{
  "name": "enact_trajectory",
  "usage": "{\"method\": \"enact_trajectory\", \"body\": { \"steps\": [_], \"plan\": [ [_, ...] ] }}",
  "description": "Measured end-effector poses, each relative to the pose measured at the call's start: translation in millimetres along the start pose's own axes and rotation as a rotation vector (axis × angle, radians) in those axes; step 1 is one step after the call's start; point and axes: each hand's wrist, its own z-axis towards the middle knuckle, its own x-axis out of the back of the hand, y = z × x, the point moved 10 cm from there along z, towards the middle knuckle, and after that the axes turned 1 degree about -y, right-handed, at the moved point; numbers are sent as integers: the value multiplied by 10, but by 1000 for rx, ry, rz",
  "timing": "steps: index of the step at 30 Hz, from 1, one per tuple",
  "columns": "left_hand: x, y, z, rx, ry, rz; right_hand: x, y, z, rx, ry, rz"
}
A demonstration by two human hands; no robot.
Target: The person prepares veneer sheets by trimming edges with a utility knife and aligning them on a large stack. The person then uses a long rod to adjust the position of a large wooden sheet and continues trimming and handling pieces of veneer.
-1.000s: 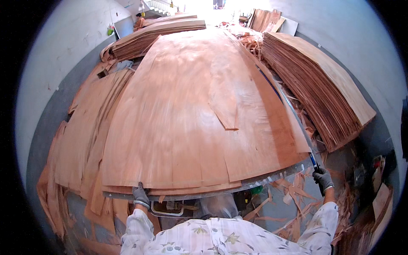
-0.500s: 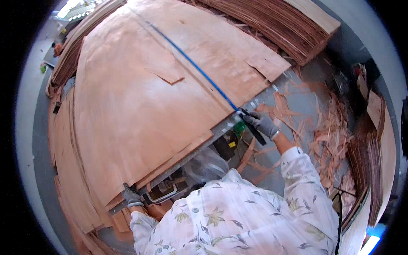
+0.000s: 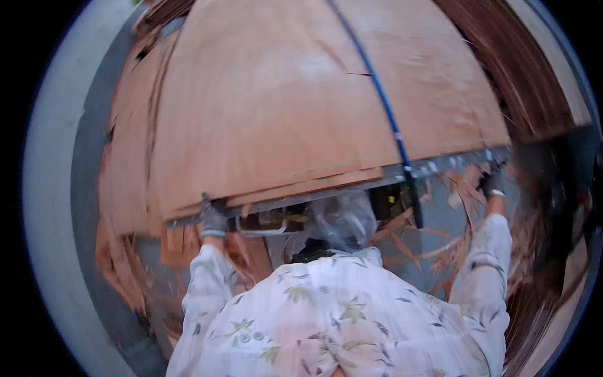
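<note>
A wide sheet of pale brown wood veneer (image 3: 276,107) covers the table in front of me. At its near left edge my gloved left hand (image 3: 214,217) is closed on the veneer's rim, with the fingertips at the top of the edge. Far to the right, my gloved right hand (image 3: 494,181) is at the table edge (image 3: 440,164) by the sheet's near right corner; motion blurs its fingers. A long blue rod (image 3: 383,94) lies lengthwise across the sheet. Its black handle (image 3: 414,204) sticks out past the near edge, with neither hand on it.
Under the table edge sit a metal-framed box (image 3: 260,226) and clear plastic film (image 3: 342,220). Torn veneer strips (image 3: 402,235) litter the floor to the right. A thick veneer stack (image 3: 518,63) stands at the far right, and more sheets (image 3: 129,144) lie along the left.
My right hand has let go of the rod's black handle and moved right to the table edge. My left hand stays at the veneer's near left edge. The whole view has turned.
</note>
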Motion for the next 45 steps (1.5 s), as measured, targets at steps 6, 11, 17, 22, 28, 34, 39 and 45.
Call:
{"method": "enact_trajectory", "body": {
  "steps": [6,11,17,22,28,34,39,45],
  "plan": [
    [387,165,-328,-278,336,120,-296,42,-128,-366,-39,591],
    [315,174,-248,-350,276,502,52,-5,-301,-577,70,650],
    [978,326,-119,-209,309,53,190,-1179,-346,-287,-95,464],
    [-169,752,-417,-596,231,1158,337,-2444,-598,-22,-231,398],
    [279,163,-466,-246,230,304,-782,-3952,-1173,161,-668,662],
    [-545,126,-1023,-173,128,402,-1667,-4780,-1533,122,-867,477],
    [-1764,60,-1184,-624,-349,1047,-2096,-4294,-1124,-23,-796,337],
    [-3015,-460,-1307,-890,-687,1348,-2204,-4242,-1034,50,-893,475]
  ]
}}
